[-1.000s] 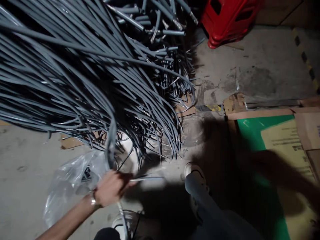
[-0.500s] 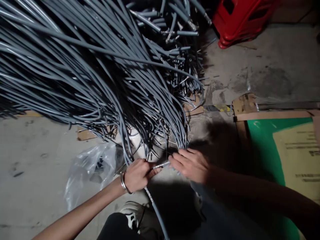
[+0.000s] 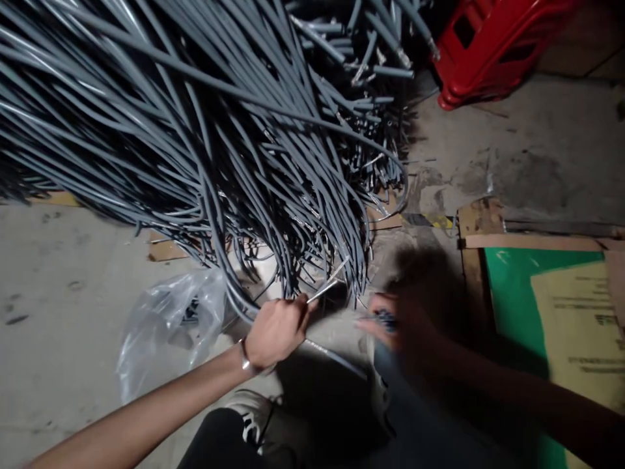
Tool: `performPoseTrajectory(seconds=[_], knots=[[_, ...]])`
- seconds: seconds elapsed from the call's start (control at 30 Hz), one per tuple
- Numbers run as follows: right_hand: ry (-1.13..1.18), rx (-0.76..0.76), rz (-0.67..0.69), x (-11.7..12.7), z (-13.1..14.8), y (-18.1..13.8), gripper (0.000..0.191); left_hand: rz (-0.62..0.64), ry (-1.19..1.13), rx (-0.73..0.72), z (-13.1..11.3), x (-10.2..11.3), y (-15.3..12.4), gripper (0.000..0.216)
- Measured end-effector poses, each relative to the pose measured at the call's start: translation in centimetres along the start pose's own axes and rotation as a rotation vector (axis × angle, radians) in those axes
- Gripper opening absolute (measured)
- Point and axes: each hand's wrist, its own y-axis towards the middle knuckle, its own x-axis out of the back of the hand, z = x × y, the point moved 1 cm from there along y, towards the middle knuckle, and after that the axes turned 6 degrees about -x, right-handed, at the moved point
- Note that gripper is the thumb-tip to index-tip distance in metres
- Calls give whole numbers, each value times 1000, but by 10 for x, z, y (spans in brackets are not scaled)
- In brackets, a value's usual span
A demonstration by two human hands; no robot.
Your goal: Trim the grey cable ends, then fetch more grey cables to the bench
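My left hand (image 3: 279, 331), with a metal bracelet at its wrist, is closed around grey cables (image 3: 233, 286). Stripped, shiny cable ends (image 3: 328, 286) stick out past its thumb toward the upper right. Below this hand, another grey cable (image 3: 336, 357) with a bare braided stretch slants down to the right. My right hand (image 3: 407, 329) is apart from the left one and smeared by motion. Its fingers are curled around a small bunch of short grey tube-like pieces (image 3: 385, 319), whose exact kind is too blurred to make out.
A large heap of grey cables (image 3: 161, 124) fills the upper left, many ends stripped. On the floor lies a clear plastic bag (image 3: 156, 339). A red plastic stool-like object (image 3: 488, 58) stands at the upper right, above a green and yellow printed board (image 3: 517, 280).
My right hand has pulled away to the right from the cable end at my left hand. Stripped ends now show beyond the left thumb, and the lower braided cable has swung rightward.
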Motion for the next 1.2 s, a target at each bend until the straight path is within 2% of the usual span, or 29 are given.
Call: performPoseTrajectory(seconds=[0.03, 0.1, 0.17, 0.2, 0.3, 0.4, 0.43, 0.5, 0.53, 0.57, 0.6, 0.67, 0.7, 0.77, 0.83, 0.9, 0.97, 1.1, 1.13, 1.2], knots=[[92, -36, 41, -16, 6, 4, 28, -46, 30, -11, -7, -3, 8, 40], [312, -150, 259, -48, 13, 8, 27, -150, 76, -28, -13, -11, 16, 37], [426, -228, 439, -68, 14, 8, 27, -240, 104, -107, -14, -18, 14, 34], [432, -219, 458, -72, 15, 7, 26, -271, 107, -173, -14, -21, 10, 33], [348, -62, 334, -63, 18, 3, 22, -298, 63, -356, -16, -22, -4, 31], [234, -7, 319, -30, 10, -7, 25, -264, 0, -389, -10, -15, -21, 34], [184, -16, 323, -16, 0, -12, 24, -253, -8, -344, -2, -12, -27, 37], [73, -73, 275, 13, -35, -20, 25, -215, 15, -150, 20, -9, -39, 41], [35, -140, 155, 25, -56, -23, 27, -151, 37, -28, 32, -11, -43, 41], [-40, -229, -25, 34, -77, -25, 27, -66, 67, 67, 42, -15, -46, 40], [-137, -305, -132, 37, -94, -24, 25, 37, 67, 70, 48, -22, -45, 38], [-242, -326, -214, 25, -113, -10, 17, 230, 53, -99, 49, -43, -36, 30], [-268, -287, -197, 11, -115, 3, 16, 292, 53, -212, 44, -54, -28, 24], [-339, -295, -226, -24, -106, 34, 25, 343, 65, -394, 29, -74, -8, 17], [-356, -253, -215, -57, -92, 63, 26, 344, 54, -499, 16, -84, 12, 32], [-353, -225, -185, -76, -83, 80, 25, 297, 35, -551, 6, -82, 31, 35], [-339, -193, -156, -81, -79, 81, 22, 151, 74, -560, -1, -73, 49, 33], [-310, -97, -120, -65, -79, 47, 24, -236, 231, -640, -18, -55, 87, 39], [-296, -84, -117, -60, -77, 35, 25, -282, 254, -684, -24, -52, 94, 35], [-252, -71, -108, -49, -68, 14, 27, -288, 273, -775, -37, -47, 103, 28]])
